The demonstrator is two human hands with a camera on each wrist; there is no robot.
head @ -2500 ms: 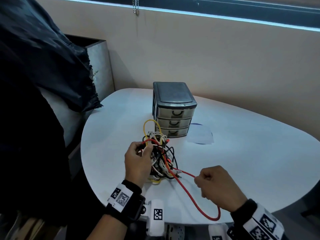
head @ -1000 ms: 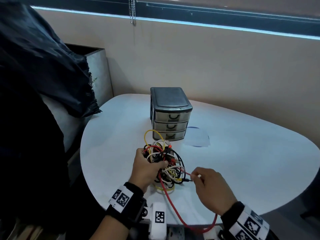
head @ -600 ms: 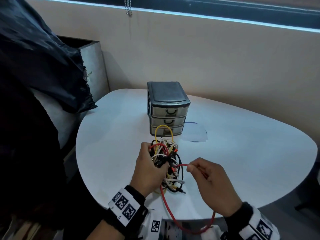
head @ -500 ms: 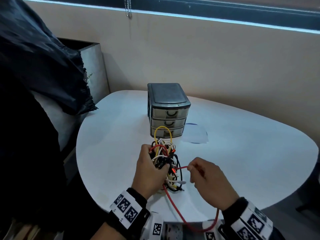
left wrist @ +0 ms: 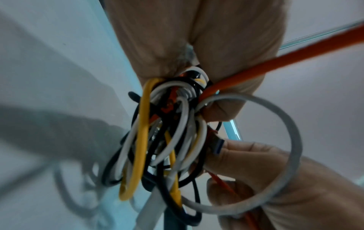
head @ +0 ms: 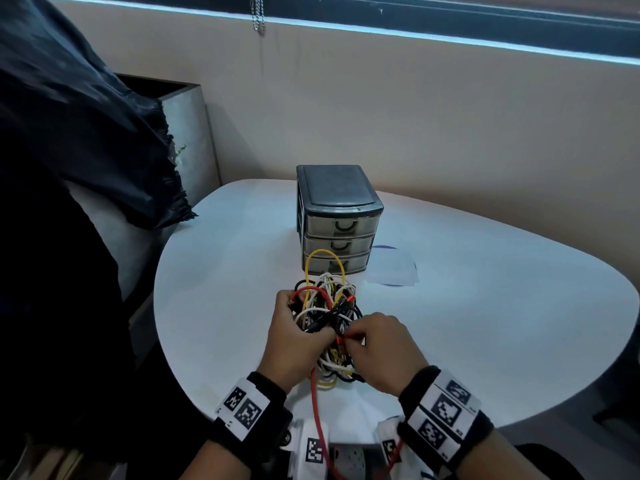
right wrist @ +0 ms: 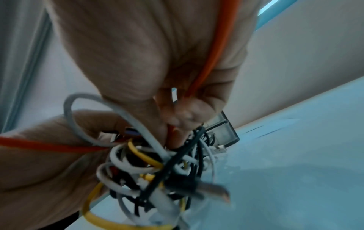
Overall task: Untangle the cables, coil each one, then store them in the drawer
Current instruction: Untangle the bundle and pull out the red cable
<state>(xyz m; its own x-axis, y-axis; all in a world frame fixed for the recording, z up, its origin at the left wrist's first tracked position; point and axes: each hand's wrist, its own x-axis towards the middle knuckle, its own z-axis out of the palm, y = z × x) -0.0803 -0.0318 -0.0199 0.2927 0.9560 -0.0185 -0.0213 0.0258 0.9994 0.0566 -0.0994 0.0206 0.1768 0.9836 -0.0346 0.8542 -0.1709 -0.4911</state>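
A tangled bundle of white, black, yellow and red cables point(head: 327, 318) is held upright over the near part of the white table point(head: 485, 306). My left hand point(head: 294, 341) grips the bundle from the left, fingers curled round it point(left wrist: 177, 96). My right hand point(head: 377, 348) pinches the red cable point(head: 317, 403) at the bundle's right side; the red cable point(right wrist: 214, 51) runs through its fingers. That cable hangs off the table's front edge in a loop. A grey three-drawer unit point(head: 337, 220) stands behind the bundle, all drawers closed.
A white paper sheet point(head: 394, 271) lies right of the drawer unit. A dark cloth point(head: 79, 126) drapes over something at the left, with a grey box point(head: 187, 133) behind it. A beige wall rises behind the table.
My right hand slid along the red cable from the slack loop up to the bundle and now touches it. My left hand keeps gripping the bundle, lifted slightly.
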